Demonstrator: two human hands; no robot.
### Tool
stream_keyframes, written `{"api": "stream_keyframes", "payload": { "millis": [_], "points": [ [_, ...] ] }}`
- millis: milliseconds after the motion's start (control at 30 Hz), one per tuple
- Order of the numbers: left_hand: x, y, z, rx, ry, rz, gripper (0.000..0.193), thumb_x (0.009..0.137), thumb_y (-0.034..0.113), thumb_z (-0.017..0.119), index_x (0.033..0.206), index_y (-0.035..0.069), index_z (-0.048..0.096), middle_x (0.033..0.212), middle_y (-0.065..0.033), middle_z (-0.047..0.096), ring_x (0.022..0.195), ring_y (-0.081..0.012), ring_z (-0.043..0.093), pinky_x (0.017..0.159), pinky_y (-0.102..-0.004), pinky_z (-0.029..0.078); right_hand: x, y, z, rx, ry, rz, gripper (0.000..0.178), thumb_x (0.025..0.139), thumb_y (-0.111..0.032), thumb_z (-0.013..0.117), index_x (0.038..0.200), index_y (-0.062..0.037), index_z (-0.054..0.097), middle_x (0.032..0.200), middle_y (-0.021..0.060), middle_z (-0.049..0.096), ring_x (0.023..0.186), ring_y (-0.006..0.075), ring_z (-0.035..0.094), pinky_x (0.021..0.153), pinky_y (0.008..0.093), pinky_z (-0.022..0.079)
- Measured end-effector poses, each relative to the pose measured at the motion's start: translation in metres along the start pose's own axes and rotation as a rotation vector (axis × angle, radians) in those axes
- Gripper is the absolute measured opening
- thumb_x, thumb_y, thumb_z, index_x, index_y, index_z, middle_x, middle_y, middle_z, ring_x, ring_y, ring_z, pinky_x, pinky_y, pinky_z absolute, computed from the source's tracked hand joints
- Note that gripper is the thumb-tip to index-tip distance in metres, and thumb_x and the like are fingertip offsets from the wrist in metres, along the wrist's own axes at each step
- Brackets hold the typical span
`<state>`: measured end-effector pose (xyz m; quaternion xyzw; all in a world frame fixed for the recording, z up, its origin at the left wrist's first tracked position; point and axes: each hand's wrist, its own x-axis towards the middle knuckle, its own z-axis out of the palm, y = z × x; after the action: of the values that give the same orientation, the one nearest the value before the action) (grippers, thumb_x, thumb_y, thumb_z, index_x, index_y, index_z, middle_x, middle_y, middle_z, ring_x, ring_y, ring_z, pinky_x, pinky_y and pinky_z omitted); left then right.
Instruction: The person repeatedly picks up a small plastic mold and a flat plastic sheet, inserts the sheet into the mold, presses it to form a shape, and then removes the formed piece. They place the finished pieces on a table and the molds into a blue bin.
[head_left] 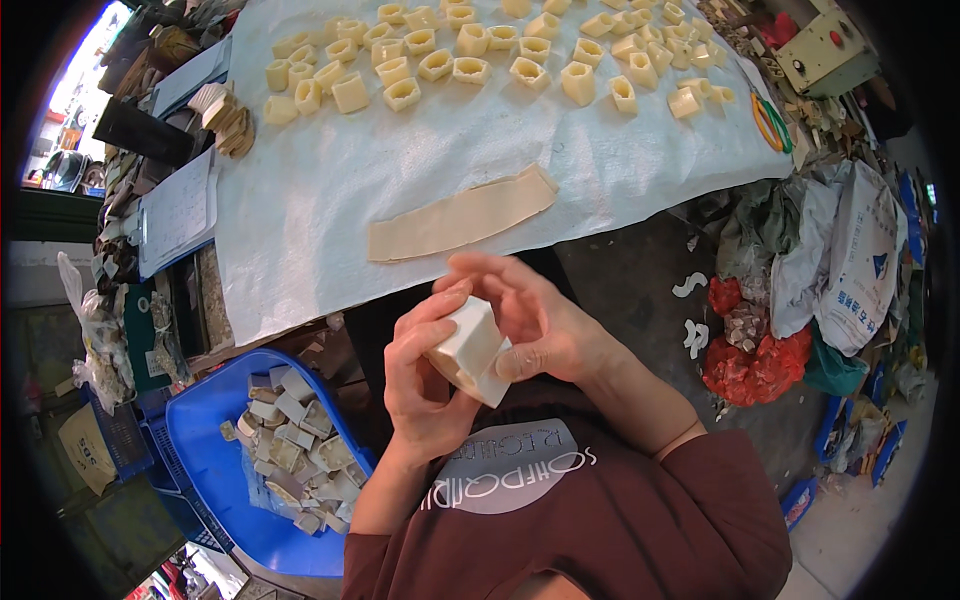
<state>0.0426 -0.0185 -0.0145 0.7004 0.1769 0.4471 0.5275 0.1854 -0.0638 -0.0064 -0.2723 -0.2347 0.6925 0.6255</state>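
Close to my chest, just off the table's near edge, I hold a white box-shaped block [469,340] with rounded edges. My left hand [425,375] wraps round its left side and underside. On the other side, my right hand [550,325] has its thumb pressed on a thin white flap [490,378] at the block's lower right. Whether that flap is part of the block or a separate piece I cannot tell. A flat beige strip [460,216] lies on the white sheet [320,190] beyond my hands. Farther back stand several pale yellow hollow blocks [470,70].
Left of me is a blue tub [205,440] holding many white and grey pieces [295,430]. A clipboard [180,212] and a black cylinder [145,132] line the table's left side. Scissors [772,125] lie at its right edge. Red bags [755,370] and white sacks [855,260] crowd the right.
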Motion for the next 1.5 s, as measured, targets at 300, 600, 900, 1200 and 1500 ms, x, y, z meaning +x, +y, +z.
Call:
{"api": "stream_keyframes", "payload": {
  "millis": [300, 600, 900, 1200, 1500],
  "points": [
    [-0.001, 0.004, 0.001, -0.131, -0.105, -0.007, 0.059, 0.064, -0.007, 0.073, 0.111, 0.007, 0.041, 0.124, -0.0240, 0.046, 0.116, -0.0348, 0.047, 0.092, -0.0415, 0.044, 0.006, 0.018, -0.023, 0.009, -0.086, 0.058, 0.088, 0.051, -0.024, 0.088, 0.123, -0.0055, 0.042, 0.113, 0.0068, 0.051, 0.105, 0.0177, 0.051, 0.088, 0.0322, 0.044],
    [0.000, -0.021, -0.032, -0.532, -0.206, -0.227, 0.078, 0.065, 0.017, 0.080, 0.129, 0.013, 0.037, 0.121, -0.0180, 0.048, 0.116, -0.0300, 0.046, 0.094, -0.0402, 0.040, 0.015, 0.003, -0.025, -0.402, -0.190, -0.193, 0.077, 0.075, -0.042, 0.069, 0.134, -0.0055, 0.037, 0.126, 0.0100, 0.041, 0.114, 0.0204, 0.042, 0.091, 0.0323, 0.040],
    [0.004, -0.003, -0.016, -0.324, -0.040, -0.316, 0.110, 0.065, 0.044, 0.078, 0.140, 0.003, 0.008, 0.134, -0.0189, 0.031, 0.123, -0.0259, 0.037, 0.100, -0.0380, 0.033, 0.017, -0.016, 0.002, -0.418, -0.220, -0.082, 0.072, 0.076, -0.025, 0.069, 0.131, 0.0026, 0.032, 0.124, 0.0112, 0.038, 0.116, 0.0187, 0.039, 0.095, 0.0322, 0.036],
    [-0.001, -0.010, -0.008, -0.037, 0.066, -0.179, 0.072, 0.077, 0.024, 0.057, 0.133, 0.000, 0.018, 0.125, -0.0151, 0.035, 0.114, -0.0251, 0.042, 0.097, -0.0366, 0.035, 0.016, 0.015, 0.010, -0.416, 0.023, -0.158, 0.054, 0.086, -0.027, 0.051, 0.128, 0.0022, 0.037, 0.116, 0.0109, 0.044, 0.111, 0.0205, 0.040, 0.093, 0.0309, 0.034],
    [0.002, 0.001, -0.005, -0.647, 0.245, -0.441, 0.066, 0.070, 0.022, 0.058, 0.128, 0.006, 0.029, 0.114, -0.0111, 0.044, 0.108, -0.0232, 0.047, 0.093, -0.0350, 0.040, 0.015, 0.025, 0.012, -0.708, 0.066, -0.244, 0.053, 0.084, -0.028, 0.054, 0.127, 0.0009, 0.040, 0.117, 0.0120, 0.046, 0.111, 0.0248, 0.039, 0.097, 0.0370, 0.027]
  ]
}}
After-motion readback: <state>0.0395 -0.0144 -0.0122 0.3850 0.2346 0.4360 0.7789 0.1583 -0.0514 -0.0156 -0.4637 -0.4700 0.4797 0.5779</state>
